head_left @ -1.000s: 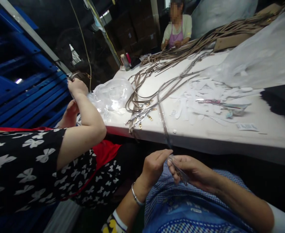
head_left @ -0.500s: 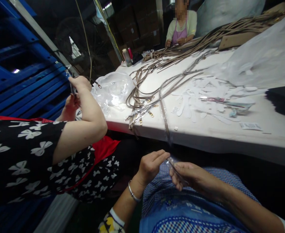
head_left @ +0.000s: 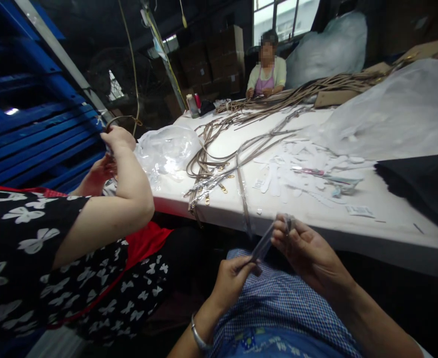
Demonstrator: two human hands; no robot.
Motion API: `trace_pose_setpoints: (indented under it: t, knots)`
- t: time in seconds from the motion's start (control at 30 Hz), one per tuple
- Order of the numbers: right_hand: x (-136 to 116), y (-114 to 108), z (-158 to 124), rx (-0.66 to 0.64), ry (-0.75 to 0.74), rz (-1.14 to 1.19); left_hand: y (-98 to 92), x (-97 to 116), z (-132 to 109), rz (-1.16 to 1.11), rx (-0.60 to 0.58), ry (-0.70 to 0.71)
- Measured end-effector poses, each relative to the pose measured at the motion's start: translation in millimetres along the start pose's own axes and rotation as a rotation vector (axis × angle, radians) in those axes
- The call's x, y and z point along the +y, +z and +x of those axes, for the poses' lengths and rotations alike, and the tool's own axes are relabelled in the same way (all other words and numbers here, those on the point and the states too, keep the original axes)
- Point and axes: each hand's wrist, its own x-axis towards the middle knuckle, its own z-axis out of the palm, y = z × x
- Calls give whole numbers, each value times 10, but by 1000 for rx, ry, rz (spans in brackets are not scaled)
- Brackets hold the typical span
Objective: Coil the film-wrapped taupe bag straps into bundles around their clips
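Above my lap, a narrow clear plastic sleeve (head_left: 264,244) runs slantwise between my hands. My left hand (head_left: 231,282), with a silver bangle at the wrist, pinches its lower end. Higher and to the right, my right hand (head_left: 304,244) has its fingers closed on the upper end, by the table's front edge. I cannot tell whether a strap is inside the sleeve. Just beyond my hands, a plastic-wrapped strap (head_left: 243,199) hangs over the edge of the white table (head_left: 222,145). Brown straps (head_left: 206,154) with gold clasps lie behind it, to the left.
At my left a co-worker's arm (head_left: 129,199) is raised beside a clear plastic bag (head_left: 170,146). White paper strips (head_left: 286,174), scissors with a pink handle (head_left: 310,171) and black cloth (head_left: 424,184) lie to the right. Another person (head_left: 267,74) sits across the table.
My right hand has moved up, away from my left, and the sleeve now stretches between them. My left hand has dropped slightly. The view has tilted up and shifted right.
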Motion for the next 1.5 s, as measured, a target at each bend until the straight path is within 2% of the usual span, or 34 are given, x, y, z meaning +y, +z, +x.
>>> trace_pose_setpoints:
  t: [0.1,0.17,0.23,0.33,0.37,0.43,0.57,0.63,0.7,0.77,0.83,0.87,0.9,0.97,1.03,1.07,1.13,1.2,1.27,1.33,1.4,1.5]
  knots:
    - [-33,-75,153,135,-338,-235,86,72,-76,-117,-68,-82]
    - [24,-212,230,196,-544,-522,116,184,-137,-200,-110,-127]
    - [122,-411,273,91,-704,-882,106,320,-194,-292,-119,-174]
    - [303,-702,257,-284,-806,-1244,29,491,-252,-398,-58,-223]
    - [362,-766,229,-368,-786,-1290,-3,527,-263,-421,-32,-236]
    - [462,-825,139,-437,-689,-1324,-58,560,-272,-479,8,-265]
    - [559,-741,-77,-547,-421,-1387,-147,495,-232,-649,54,-360]
    - [562,-666,-152,-535,-325,-1448,-222,411,-177,-668,39,-414]
    - [545,-598,-195,-446,-211,-1482,-326,306,-109,-525,45,-411]
    - [513,-546,-216,-339,-22,-1399,-420,202,-60,-201,202,-290]
    - [471,-509,-232,-263,240,-1158,-443,120,-62,191,414,-83]
    - [449,-493,-240,-243,372,-995,-412,89,-87,350,462,20]
    - [426,-475,-249,-232,487,-828,-350,64,-125,465,439,111]
    - [379,-427,-269,-217,624,-550,-158,18,-215,564,245,264]
    - [327,-356,-287,-213,647,-394,64,-30,-271,557,94,379]
    - [296,-313,-293,-213,640,-351,162,-53,-270,531,80,406]
    - [222,-216,-297,-217,593,-295,304,-82,-206,423,139,381]
    - [126,-122,-285,-204,475,-256,373,-69,-95,278,182,305]
    - [12,-51,-250,-170,295,-239,401,-7,1,158,146,248]
    - [-104,-28,-191,-115,84,-291,419,82,32,55,58,208]
    - [-193,-75,-115,-51,-126,-474,436,173,-4,-53,-23,154]
    - [-210,-288,-12,-34,-366,-935,439,295,-113,-227,-61,36]
